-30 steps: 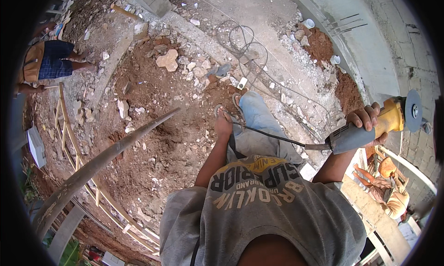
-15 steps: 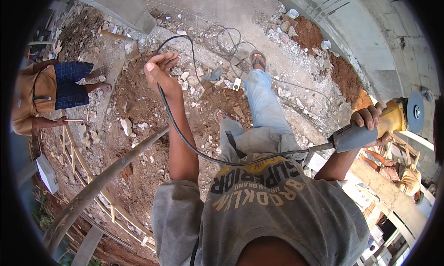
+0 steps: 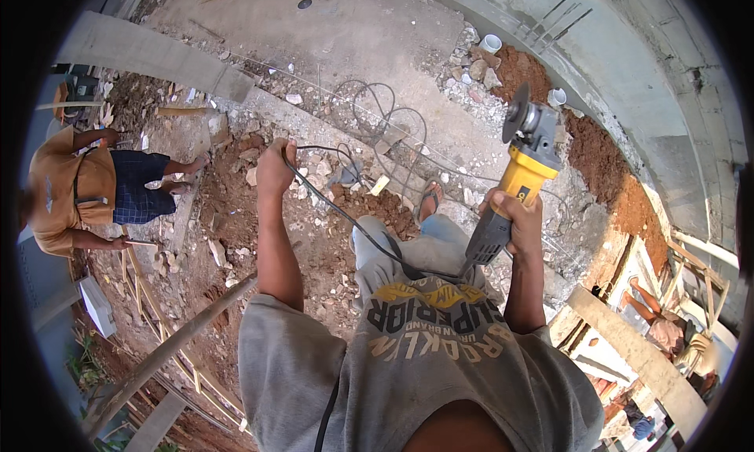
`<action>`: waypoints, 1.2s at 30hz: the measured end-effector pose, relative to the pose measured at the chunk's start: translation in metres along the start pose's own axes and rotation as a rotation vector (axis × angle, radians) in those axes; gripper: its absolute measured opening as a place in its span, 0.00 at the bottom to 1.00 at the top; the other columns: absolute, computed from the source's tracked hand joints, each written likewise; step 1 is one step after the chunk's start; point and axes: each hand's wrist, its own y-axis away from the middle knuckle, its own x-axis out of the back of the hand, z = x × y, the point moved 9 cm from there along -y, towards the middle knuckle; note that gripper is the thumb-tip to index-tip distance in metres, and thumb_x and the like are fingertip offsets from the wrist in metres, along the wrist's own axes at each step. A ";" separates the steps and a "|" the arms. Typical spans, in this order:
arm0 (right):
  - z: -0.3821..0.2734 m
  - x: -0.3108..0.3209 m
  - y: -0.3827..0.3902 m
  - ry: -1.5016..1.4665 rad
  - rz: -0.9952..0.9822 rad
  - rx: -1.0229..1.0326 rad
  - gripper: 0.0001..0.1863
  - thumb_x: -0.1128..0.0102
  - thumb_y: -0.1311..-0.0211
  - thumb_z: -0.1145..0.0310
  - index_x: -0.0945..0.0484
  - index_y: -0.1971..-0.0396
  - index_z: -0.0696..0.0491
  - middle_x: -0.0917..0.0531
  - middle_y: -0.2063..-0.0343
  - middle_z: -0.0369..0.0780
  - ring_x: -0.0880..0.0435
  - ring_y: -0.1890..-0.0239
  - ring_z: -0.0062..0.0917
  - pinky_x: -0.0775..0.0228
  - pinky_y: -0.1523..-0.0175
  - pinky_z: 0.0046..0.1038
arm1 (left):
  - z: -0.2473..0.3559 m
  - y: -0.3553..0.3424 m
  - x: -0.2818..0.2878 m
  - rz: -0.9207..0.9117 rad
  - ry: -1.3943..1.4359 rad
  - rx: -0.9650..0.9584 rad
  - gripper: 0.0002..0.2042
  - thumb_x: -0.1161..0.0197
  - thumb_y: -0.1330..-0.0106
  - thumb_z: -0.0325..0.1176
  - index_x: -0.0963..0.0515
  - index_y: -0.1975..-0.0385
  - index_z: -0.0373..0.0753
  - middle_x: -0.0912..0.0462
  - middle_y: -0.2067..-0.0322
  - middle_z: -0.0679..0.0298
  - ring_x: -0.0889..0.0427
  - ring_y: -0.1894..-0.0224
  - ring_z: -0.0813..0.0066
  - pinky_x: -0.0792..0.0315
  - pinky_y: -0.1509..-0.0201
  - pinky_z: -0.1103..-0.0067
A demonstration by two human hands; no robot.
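My right hand (image 3: 517, 218) grips an angle grinder (image 3: 528, 175) by its grey rear body, right of centre. The yellow front section points up and away, with the dark disc (image 3: 517, 113) at its far end. From the grinder's rear a black power cable (image 3: 357, 226) sags across in front of my shirt to my left hand (image 3: 275, 168). Those fingers are closed around the cable, and it runs on beyond them toward the rubble. A small pale block (image 3: 379, 185) lies on the ground near my feet.
Loose cable loops (image 3: 385, 110) lie on the concrete ahead. White cups (image 3: 491, 43) and a reddish soil heap (image 3: 522, 71) line the wall, where rebar (image 3: 561, 20) sticks out. A wooden pole (image 3: 181, 326) slants at left near another person (image 3: 90, 189). More people (image 3: 667, 334) are beyond a plank (image 3: 644, 362).
The grinder has swung inward from the far right, its disc now pointing ahead. My left hand has closed on the cable and dropped slightly nearer. My legs and the view have shifted.
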 end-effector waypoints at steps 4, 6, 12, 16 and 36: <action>0.068 -0.024 -0.069 0.142 -0.163 -0.371 0.14 0.30 0.45 0.68 0.20 0.60 0.58 0.17 0.72 0.37 0.18 0.73 0.21 0.26 0.67 0.26 | -0.061 0.023 -0.116 -0.289 -0.164 0.135 0.15 0.39 0.33 0.35 0.22 0.49 0.37 0.17 0.60 0.42 0.18 0.54 0.42 0.25 0.52 0.62; 0.114 -0.030 -0.099 0.240 -0.234 -0.451 0.16 0.29 0.46 0.64 0.19 0.62 0.58 0.17 0.71 0.38 0.18 0.72 0.21 0.27 0.66 0.28 | -0.059 0.049 -0.136 -0.456 -0.280 0.178 0.22 0.38 0.36 0.30 0.26 0.40 0.38 0.17 0.54 0.42 0.19 0.48 0.45 0.25 0.46 0.64; 0.186 -0.117 -0.139 0.355 -0.281 -0.580 0.29 0.28 0.49 0.52 0.19 0.56 0.61 0.16 0.63 0.45 0.16 0.62 0.31 0.26 0.60 0.38 | 0.058 0.094 -0.169 -0.482 1.182 0.582 0.41 0.34 0.35 0.51 0.41 0.30 0.33 0.24 0.42 0.51 0.23 0.41 0.60 0.30 0.37 0.67; 0.184 -0.181 -0.143 0.416 -0.486 -0.572 0.38 0.35 0.44 0.41 0.22 0.47 0.61 0.17 0.54 0.50 0.16 0.53 0.37 0.26 0.51 0.39 | 0.065 0.087 -0.240 -0.455 1.281 0.840 0.40 0.31 0.40 0.61 0.29 0.41 0.31 0.18 0.53 0.53 0.15 0.58 0.67 0.20 0.54 0.71; 0.398 -0.116 -0.442 1.033 -0.265 -0.493 0.25 0.41 0.35 0.47 0.19 0.69 0.59 0.16 0.73 0.49 0.15 0.66 0.40 0.27 0.57 0.38 | -0.161 -0.121 -0.470 -0.730 0.147 0.780 0.36 0.24 0.58 0.47 0.26 0.49 0.31 0.15 0.55 0.47 0.14 0.52 0.53 0.21 0.49 0.66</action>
